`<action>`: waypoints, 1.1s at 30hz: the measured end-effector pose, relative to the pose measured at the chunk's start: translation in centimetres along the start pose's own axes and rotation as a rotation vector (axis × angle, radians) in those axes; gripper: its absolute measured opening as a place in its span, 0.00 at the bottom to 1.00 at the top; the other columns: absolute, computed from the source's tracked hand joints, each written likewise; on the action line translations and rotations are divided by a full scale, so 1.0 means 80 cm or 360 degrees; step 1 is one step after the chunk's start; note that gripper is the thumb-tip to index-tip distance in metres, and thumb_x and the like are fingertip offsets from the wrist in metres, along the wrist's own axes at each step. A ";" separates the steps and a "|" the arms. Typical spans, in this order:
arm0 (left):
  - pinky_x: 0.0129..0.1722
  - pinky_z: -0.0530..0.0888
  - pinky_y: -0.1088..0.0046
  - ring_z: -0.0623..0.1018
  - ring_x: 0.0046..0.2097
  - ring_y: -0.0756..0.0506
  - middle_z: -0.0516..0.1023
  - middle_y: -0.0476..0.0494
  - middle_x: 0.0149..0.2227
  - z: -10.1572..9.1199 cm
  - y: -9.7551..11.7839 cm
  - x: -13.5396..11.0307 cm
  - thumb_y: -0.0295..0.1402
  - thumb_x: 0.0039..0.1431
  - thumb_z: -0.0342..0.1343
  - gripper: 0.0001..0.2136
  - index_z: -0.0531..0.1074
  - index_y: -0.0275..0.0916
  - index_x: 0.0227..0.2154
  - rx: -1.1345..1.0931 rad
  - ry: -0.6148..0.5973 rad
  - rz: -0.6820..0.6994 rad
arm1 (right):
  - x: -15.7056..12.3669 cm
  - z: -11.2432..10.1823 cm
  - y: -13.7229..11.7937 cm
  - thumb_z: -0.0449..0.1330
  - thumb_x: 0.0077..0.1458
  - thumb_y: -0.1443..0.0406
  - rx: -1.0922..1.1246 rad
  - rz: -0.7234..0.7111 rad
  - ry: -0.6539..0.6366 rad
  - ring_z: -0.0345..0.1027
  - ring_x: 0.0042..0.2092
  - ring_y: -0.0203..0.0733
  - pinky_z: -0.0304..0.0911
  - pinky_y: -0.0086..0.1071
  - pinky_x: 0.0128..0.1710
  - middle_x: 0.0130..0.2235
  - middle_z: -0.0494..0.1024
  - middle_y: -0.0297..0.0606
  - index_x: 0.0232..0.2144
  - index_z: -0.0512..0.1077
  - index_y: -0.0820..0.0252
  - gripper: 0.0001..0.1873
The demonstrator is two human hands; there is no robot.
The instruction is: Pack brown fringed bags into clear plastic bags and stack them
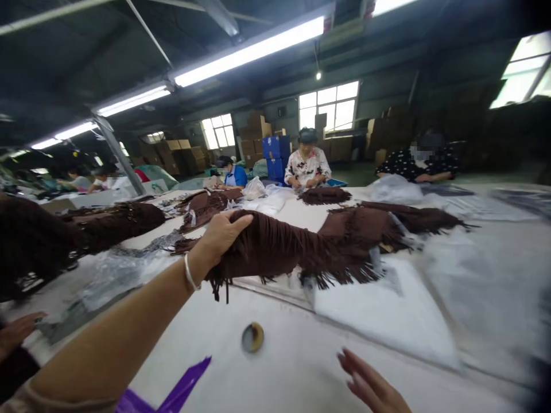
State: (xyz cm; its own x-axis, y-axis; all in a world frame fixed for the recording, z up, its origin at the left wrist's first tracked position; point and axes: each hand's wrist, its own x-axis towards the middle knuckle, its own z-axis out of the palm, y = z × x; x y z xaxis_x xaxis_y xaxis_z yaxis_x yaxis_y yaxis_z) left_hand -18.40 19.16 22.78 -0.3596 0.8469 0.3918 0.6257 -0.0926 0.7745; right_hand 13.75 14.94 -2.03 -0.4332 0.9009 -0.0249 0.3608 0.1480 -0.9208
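The left hand point(221, 234) grasps one end of a fringed cloth point(267, 245) over the white table point(297, 355); the right hand point(372, 385) is empty, fingers extended; the cloth seems lifted, not yet laid down; another cloth point(325, 196) lies beyond; a tape roll point(257, 337) sits nearer; tube lights point(253, 51) hang above co-workers point(307, 169).

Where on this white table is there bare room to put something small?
The widest bare patch lies near the front, between the ring-shaped roll and the right hand. A smaller one separates that roll from the purple strip. Beyond, it's crowded: brown fringed cloth in the left hand, white plastic wrapping.
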 end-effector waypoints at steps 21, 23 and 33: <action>0.46 0.73 0.60 0.72 0.50 0.39 0.73 0.34 0.47 0.229 -0.105 -0.327 0.39 0.50 0.61 0.22 0.69 0.35 0.47 -0.1277 -0.1065 -0.1456 | -0.078 -0.189 -0.032 0.63 0.46 0.64 0.1001 0.0679 0.0299 0.74 0.40 0.45 0.67 0.37 0.46 0.39 0.80 0.44 0.41 0.72 0.66 0.18; 0.47 0.73 0.60 0.71 0.51 0.39 0.71 0.33 0.49 0.215 -0.107 -0.319 0.38 0.50 0.61 0.23 0.68 0.35 0.48 -0.1237 -0.0979 -0.1368 | -0.070 -0.216 -0.053 0.62 0.47 0.62 0.0593 0.0707 -0.0052 0.74 0.40 0.47 0.68 0.38 0.44 0.40 0.80 0.43 0.40 0.72 0.65 0.17; 0.49 0.71 0.59 0.76 0.45 0.41 0.76 0.38 0.43 0.237 0.024 -0.313 0.45 0.51 0.59 0.22 0.72 0.38 0.47 -0.1716 -0.2234 -0.0404 | -0.035 -0.187 -0.141 0.57 0.50 0.60 -0.1289 0.0329 -0.0530 0.69 0.36 0.44 0.61 0.33 0.37 0.35 0.76 0.39 0.32 0.71 0.59 0.09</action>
State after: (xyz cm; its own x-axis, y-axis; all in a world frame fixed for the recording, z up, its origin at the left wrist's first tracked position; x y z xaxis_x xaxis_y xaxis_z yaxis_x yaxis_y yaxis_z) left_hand 4.91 7.75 5.02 0.7944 0.6074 -0.0052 -0.2370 0.3178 0.9181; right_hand 23.27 16.82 14.25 -0.4667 0.7951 -0.3872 0.8751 0.3520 -0.3321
